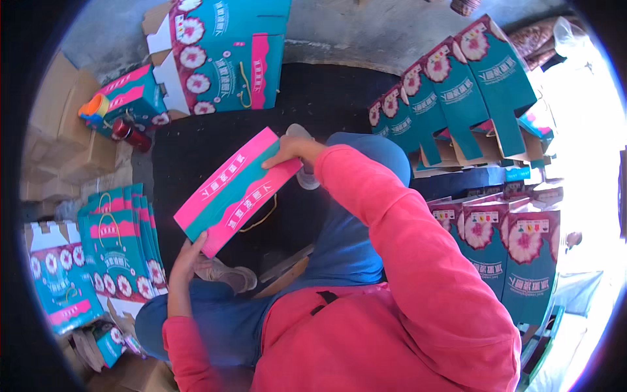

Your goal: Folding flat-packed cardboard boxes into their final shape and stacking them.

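Observation:
Between my hands, a long pink-and-teal cardboard gift box (228, 179) slants over the dark mat, its narrow printed face turned up. My left hand (186, 260) grips its near-left end, thumb along the edge. At the far-right end, my right hand (289, 151) is closed around the box, with the thumb and part of the fingers showing on the upper face. A yellow cord handle (269, 214) loops out below the box's near side. The undersides of the box and the fingertips beneath it are hidden.
Flattened cartons (225, 55) lean at the back wall, beside an orange tape roll (98, 106) and a dark red bottle (132, 135). Folded cartons with cord handles (121, 242) stand left. Rows of opened cartons (457, 91) line the right. Brown boxes (72, 124) are stacked far left.

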{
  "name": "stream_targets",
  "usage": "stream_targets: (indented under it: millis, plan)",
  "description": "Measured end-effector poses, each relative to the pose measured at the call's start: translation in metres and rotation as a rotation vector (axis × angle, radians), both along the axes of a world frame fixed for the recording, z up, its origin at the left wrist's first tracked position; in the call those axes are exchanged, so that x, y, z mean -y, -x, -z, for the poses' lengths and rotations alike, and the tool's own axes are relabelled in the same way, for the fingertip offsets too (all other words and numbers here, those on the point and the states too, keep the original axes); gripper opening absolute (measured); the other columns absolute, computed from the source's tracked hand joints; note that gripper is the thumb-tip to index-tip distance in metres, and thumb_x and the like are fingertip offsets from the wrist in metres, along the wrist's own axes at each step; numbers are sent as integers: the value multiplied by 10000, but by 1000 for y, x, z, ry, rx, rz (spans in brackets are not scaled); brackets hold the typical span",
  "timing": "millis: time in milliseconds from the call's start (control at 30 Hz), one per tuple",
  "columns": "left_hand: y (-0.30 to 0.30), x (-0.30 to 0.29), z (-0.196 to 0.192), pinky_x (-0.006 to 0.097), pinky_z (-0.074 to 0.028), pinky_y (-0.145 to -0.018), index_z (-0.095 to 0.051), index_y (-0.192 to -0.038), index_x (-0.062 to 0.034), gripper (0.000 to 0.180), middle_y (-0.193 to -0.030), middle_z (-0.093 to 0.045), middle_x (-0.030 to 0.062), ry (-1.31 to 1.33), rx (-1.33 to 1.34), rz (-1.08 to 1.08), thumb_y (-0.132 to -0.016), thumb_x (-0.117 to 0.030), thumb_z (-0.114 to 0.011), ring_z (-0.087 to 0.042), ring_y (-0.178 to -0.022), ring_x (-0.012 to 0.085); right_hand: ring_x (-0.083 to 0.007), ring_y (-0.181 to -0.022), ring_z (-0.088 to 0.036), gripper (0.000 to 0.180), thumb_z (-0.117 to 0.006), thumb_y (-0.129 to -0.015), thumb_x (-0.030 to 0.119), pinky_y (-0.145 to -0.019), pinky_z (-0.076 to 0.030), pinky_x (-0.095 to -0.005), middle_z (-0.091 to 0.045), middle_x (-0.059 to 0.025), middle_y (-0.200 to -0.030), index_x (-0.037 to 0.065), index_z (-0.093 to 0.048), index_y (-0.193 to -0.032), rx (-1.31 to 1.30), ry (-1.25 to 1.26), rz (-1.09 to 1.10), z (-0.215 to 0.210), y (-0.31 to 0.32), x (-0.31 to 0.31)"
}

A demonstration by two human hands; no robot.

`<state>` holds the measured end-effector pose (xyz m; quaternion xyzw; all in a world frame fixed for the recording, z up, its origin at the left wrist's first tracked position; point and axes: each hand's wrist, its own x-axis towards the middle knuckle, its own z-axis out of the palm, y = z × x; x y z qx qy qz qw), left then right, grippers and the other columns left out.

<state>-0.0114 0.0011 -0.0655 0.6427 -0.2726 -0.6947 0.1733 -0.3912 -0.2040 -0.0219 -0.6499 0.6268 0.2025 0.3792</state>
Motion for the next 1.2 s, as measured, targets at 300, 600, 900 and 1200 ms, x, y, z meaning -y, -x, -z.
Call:
stream_targets:
  millis: [300,600,900,1200]
  plan:
    - [20,15,15,587,-538,-887,-380,-1474,-98,1005,-1290,-591,201,-62,66,83,-796,-792,-640,-651,-1034,410,-336,-1167,-656,1079,-848,-537,752,-952,-523,-423,-668,-234,-1264,-72,-676,-1211,189,45,123,27,23,4]
    - [18,17,-5,558,-534,-900,-365,-1493,-147,988,-1285,-602,171,-31,100,-38,-795,-784,-650,-639,-1045,390,-349,-1106,-682,964,-793,-603,752,-918,-535,-424,-701,-212,-1205,-30,-713,-1160,119,198,3,-3,9,18]
    - [39,17,-27,552,-513,-923,-397,-1467,-125,878,-1247,-612,148,240,45,-83,-854,-694,-664,-646,-1016,319,-337,-1077,-691,866,-814,-620,701,-903,-540,-432,-722,-194,-1129,27,-721,-1155,157,539,-35,-120,20,8]
    - [125,72,-55,299,-530,-725,-585,-1324,-29,561,-1065,-676,64,679,136,71,-932,-407,-718,-650,-865,135,-379,-1127,-656,954,-815,-638,687,-956,-513,-449,-686,-222,-1187,-6,-592,-1253,242,758,54,-146,144,6]
